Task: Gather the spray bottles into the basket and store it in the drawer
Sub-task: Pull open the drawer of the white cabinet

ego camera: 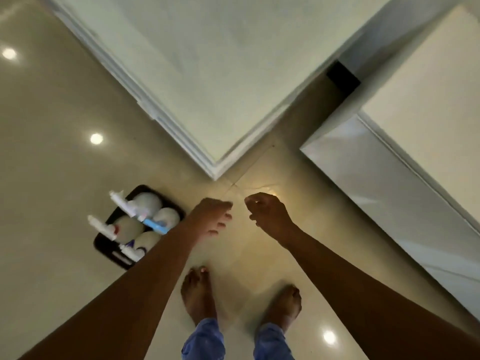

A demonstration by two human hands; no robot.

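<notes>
No brand, label or writing can be read anywhere: the picture is soft with blur, and the bottles show only white bodies and coloured trigger parts.

The basket, dark and rectangular, sits on the glossy beige floor to the person's left. The spray bottles stand inside it, packed close together; four white bodies can be counted, with white nozzles projecting over the basket's left rim. One trigger head is blue, another shows a red part. The left forearm crosses the basket's near right corner and hides part of it, along with the lowest bottle.

The left hand hangs in the air just right of the basket, not touching it, fingers loosely curled and slightly apart, holding nothing. The right hand hangs beside it, a narrow gap between the two, fingers curled inward toward the palm; whether anything is pinched in them cannot be told.

Both bare feet stand on the floor below the hands, with blue trouser cuffs cut off by the lower edge.

A white cabinet fills the upper centre, its corner pointing toward the hands. A second white unit stands at right, with a dark gap between them. No drawer front can be made out with certainty. Round ceiling-light reflections dot the floor.
</notes>
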